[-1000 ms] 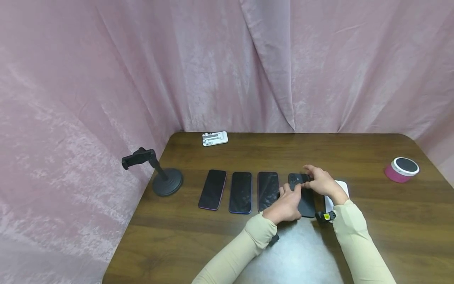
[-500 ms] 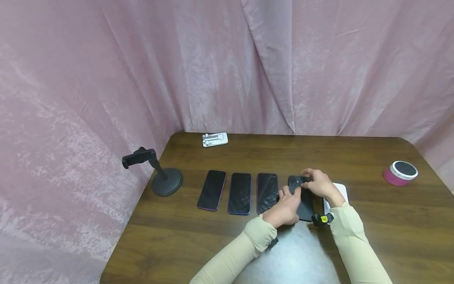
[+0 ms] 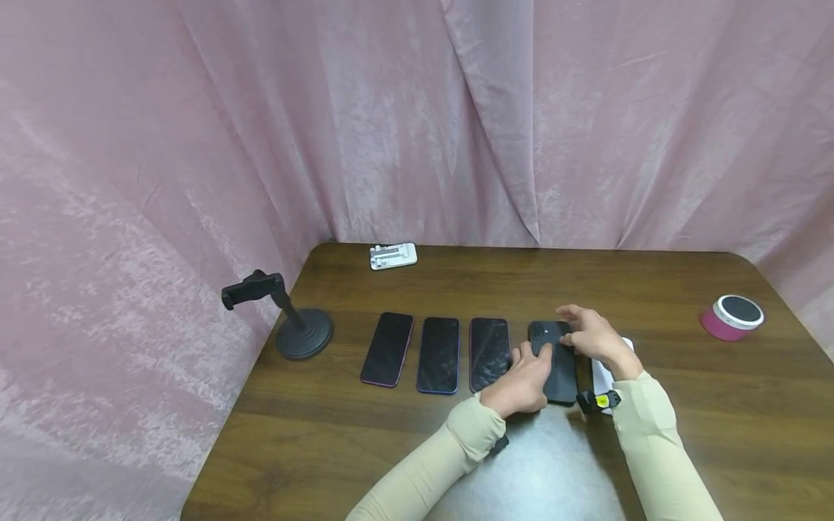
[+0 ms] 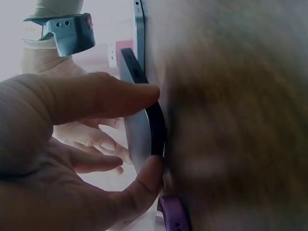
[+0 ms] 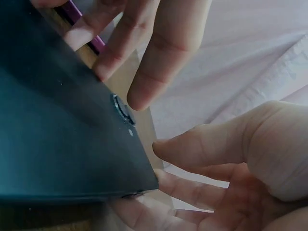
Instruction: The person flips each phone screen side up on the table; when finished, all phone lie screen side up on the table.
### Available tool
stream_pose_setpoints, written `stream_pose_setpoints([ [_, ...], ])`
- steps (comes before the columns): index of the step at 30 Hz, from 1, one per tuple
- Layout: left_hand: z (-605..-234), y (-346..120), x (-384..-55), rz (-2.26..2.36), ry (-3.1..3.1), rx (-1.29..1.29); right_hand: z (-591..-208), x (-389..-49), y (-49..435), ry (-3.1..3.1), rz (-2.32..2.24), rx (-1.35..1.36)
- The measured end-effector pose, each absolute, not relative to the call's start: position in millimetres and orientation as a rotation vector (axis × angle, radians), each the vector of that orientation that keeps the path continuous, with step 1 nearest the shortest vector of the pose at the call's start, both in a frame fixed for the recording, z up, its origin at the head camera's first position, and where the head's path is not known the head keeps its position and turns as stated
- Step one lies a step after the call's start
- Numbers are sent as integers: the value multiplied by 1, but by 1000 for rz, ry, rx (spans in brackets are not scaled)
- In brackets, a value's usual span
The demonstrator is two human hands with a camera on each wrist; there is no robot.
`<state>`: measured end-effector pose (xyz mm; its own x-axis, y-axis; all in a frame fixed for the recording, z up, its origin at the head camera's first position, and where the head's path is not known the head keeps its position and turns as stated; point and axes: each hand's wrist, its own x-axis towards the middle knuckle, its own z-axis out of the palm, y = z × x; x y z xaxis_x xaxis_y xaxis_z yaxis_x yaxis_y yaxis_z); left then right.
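A dark smartphone (image 3: 562, 373) lies back side up on the table, its camera module at the far left corner. My left hand (image 3: 526, 380) holds its left side; in the left wrist view the thumb and a finger press on its edge (image 4: 155, 122). My right hand (image 3: 593, 339) is at the far right corner. In the right wrist view, right fingers touch that corner while the thumb stands off the phone's back. A white flat object (image 3: 601, 376) lies partly hidden under the right wrist.
Three phones, screens up, stand in a row to the left: one (image 3: 387, 349), another (image 3: 439, 354) and a third (image 3: 489, 351). A black phone stand (image 3: 305, 334) is at the left edge, a white folded stand (image 3: 394, 256) at the back, a pink round speaker (image 3: 733, 318) at right.
My right hand has shifted slightly right from half a second ago and uncovers more of the phone's back. My left hand stays at the phone's left side.
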<state>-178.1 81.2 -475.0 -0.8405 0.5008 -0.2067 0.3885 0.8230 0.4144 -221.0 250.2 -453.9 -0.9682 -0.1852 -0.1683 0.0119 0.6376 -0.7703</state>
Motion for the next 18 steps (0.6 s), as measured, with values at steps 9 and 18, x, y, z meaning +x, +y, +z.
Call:
stream_pose_setpoints([
  [9,-477,79,-180,519,2724,729,-445,-217,251,2664,-1239,-201],
  [18,-472,79,-178,584,2645,702,-435,-213,252,2647,-1334,-235],
])
